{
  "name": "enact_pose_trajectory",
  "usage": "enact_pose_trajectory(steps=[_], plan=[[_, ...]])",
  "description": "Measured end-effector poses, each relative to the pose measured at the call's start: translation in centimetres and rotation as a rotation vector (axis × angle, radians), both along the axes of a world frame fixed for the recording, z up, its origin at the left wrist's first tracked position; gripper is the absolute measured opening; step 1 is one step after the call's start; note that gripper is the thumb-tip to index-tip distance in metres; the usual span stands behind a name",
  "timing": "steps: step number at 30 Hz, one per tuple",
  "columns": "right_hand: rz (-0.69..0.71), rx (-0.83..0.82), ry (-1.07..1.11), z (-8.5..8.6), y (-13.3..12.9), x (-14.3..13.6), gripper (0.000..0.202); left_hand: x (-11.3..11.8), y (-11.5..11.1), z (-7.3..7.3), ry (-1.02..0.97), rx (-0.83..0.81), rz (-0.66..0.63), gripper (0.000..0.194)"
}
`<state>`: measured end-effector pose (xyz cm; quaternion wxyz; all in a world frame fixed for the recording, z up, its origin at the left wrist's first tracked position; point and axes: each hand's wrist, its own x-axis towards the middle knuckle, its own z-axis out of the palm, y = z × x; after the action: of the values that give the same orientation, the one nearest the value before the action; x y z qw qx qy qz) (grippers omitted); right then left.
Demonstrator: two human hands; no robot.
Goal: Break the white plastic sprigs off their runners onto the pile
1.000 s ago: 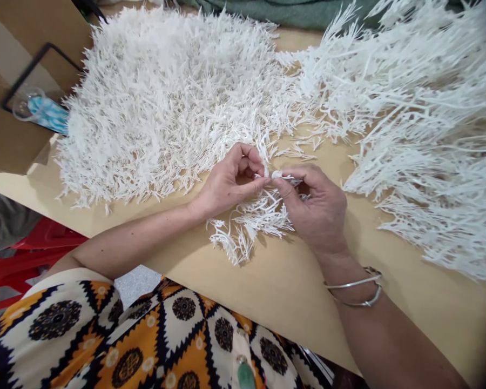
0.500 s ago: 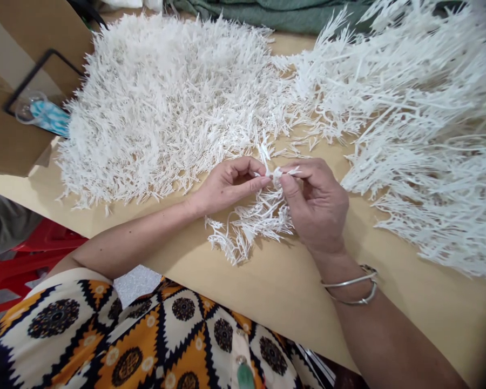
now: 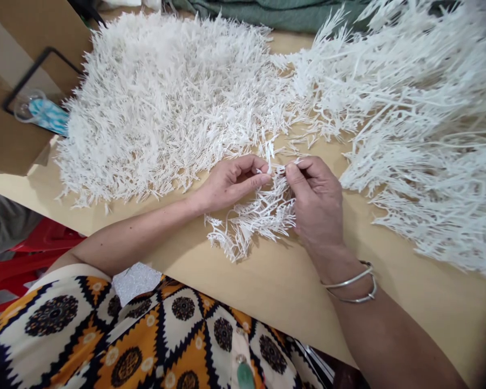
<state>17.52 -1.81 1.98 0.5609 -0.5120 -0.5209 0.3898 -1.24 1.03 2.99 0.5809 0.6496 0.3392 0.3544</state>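
Observation:
My left hand (image 3: 231, 185) is closed in a pinch on a small white plastic foliage sprig (image 3: 270, 153), whose tip sticks up above the fingers. Close on its right, my right hand (image 3: 319, 208) pinches white foliage between thumb and forefinger, and a thin strand seems to span the gap between the hands. Below the fingers lies a small pile of white sprigs (image 3: 243, 229) on the table. A large heap of short white sprigs (image 3: 166, 102) spreads behind my left hand. Longer white branched stems (image 3: 421, 140) are piled to the right.
A cardboard box (image 3: 20, 146) stands at the left table edge, with a black wire frame and a blue-and-white item (image 3: 51, 116) against it. Dark green cloth (image 3: 243, 15) lies along the back. Red stools (image 3: 36, 248) are at lower left, beside the tan table (image 3: 227, 292).
My right hand has drawn slightly away from my left, opening a small gap between the fingertips. My left hand stays nearly in place, still pinching its sprig.

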Motion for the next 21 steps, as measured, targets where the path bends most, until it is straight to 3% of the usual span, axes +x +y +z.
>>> enact_pose_trajectory(steps=[4, 7, 9, 12, 14, 17, 21], plan=[[-0.15, -0.006, 0.28, -1.7, 2.5, 2.9, 0.021, -0.2, -0.5, 0.0, -0.017, 0.018, -0.048, 0.029], [-0.326, 0.049, 0.242, -3.2, 3.9, 4.9, 0.025, -0.3, -0.7, -0.3, -0.008, 0.008, 0.003, 0.031], [-0.294, 0.12, 0.028, -3.3, 3.7, 5.0, 0.011, -0.3, -0.5, -0.5, -0.013, -0.002, 0.057, 0.032], [-0.244, 0.231, -0.237, -2.2, 2.3, 3.9, 0.026, -0.1, -0.3, -0.8, -0.009, 0.009, 0.099, 0.032], [-0.19, 0.272, -0.307, -1.0, 1.3, 3.1, 0.031, 0.0, -0.3, -0.8, 0.005, 0.015, 0.103, 0.03], [0.005, 0.362, -0.445, 0.3, 0.4, 2.3, 0.032, 0.1, -0.4, -0.5, 0.003, -0.008, 0.092, 0.031], [0.202, 0.386, -0.504, 0.6, 0.2, 1.6, 0.035, 0.2, -0.4, -0.3, -0.002, 0.006, 0.1, 0.031]])
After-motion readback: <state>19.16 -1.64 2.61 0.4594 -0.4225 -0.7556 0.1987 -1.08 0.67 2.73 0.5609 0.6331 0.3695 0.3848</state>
